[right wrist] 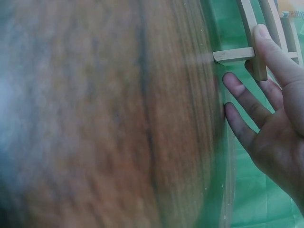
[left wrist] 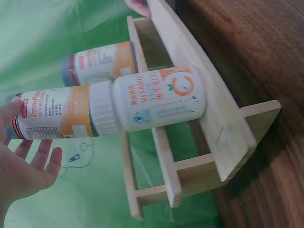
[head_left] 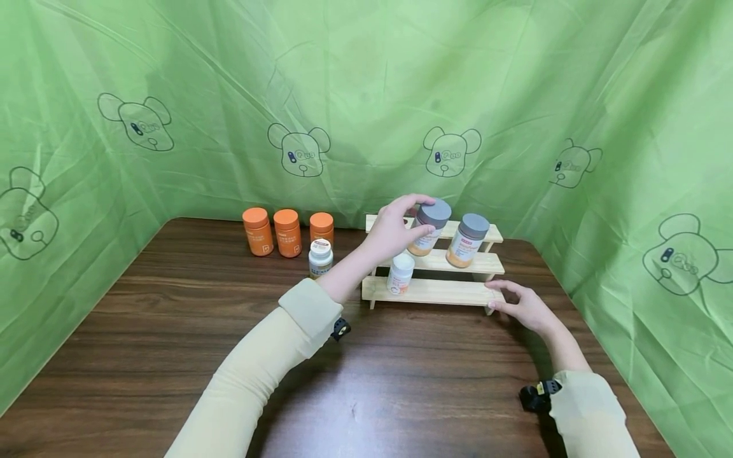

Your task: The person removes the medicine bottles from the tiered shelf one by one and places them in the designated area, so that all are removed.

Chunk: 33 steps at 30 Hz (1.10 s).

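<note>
My left hand (head_left: 395, 230) holds a grey-capped supplement bottle (head_left: 422, 243) by its lid, thumb in front and fingers behind. That bottle is upright at the middle step of a three-step wooden rack (head_left: 441, 291); a white vitamin bottle hides its base in the left wrist view. A second grey-capped bottle (head_left: 465, 247) stands to its right on the same step. The white vitamin bottle (left wrist: 159, 99) is on the lowest step, at the left. My right hand (head_left: 522, 308) pinches the right end of the lowest step, thumb (right wrist: 273, 52) on its face and other fingers spread.
Left of the rack stand several bottles: three orange ones (head_left: 287, 234) in a row and a white one (head_left: 321, 259) before the rightmost. The dark wooden table (head_left: 355, 381) carries everything. Green cloth (head_left: 366, 95) hangs behind and at both sides.
</note>
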Available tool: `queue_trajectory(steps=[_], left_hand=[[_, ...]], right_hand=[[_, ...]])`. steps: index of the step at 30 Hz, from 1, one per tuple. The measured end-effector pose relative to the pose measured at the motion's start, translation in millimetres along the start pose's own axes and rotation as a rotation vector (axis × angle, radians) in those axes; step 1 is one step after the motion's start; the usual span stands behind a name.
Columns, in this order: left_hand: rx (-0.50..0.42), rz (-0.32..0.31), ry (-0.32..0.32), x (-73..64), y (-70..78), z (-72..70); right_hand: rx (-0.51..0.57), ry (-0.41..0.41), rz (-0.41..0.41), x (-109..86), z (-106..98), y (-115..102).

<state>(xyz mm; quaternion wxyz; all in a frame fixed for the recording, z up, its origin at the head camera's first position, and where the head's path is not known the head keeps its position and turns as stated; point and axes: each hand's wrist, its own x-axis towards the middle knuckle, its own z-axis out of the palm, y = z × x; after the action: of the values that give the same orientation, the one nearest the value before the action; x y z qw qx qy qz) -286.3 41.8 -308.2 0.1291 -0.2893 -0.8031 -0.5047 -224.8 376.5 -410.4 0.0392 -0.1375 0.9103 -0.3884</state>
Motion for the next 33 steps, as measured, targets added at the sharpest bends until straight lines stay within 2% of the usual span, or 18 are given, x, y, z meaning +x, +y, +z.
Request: queue_trajectory(steps=[9,13,23,29,33], left_hand=[[-0.032,-0.018,0.036,-5.1,14.0,-21.5],[-0.045,-0.044,0.037,-9.2,18.7,-32.0],[-0.052,-0.099,0.048,-21.1,27.6,-56.0],[-0.074,-0.099,0.056,-27.5,29.3,-66.9],[-0.075,-0.075,0.06,-33.6,28.3,-73.5]], right_hand=[[-0.021,0.005,-0.003,-0.1,-0.7,-4.7],[-0.02,0.004,-0.001,0.7,-1.0,-3.9],[0.003,0.0,0.011,8.9,1.6,29.8],[0.008,0.011,-0.026,9.5,2.2,35.5],[-0.011,0.018,-0.039,9.2,3.1,36.1]])
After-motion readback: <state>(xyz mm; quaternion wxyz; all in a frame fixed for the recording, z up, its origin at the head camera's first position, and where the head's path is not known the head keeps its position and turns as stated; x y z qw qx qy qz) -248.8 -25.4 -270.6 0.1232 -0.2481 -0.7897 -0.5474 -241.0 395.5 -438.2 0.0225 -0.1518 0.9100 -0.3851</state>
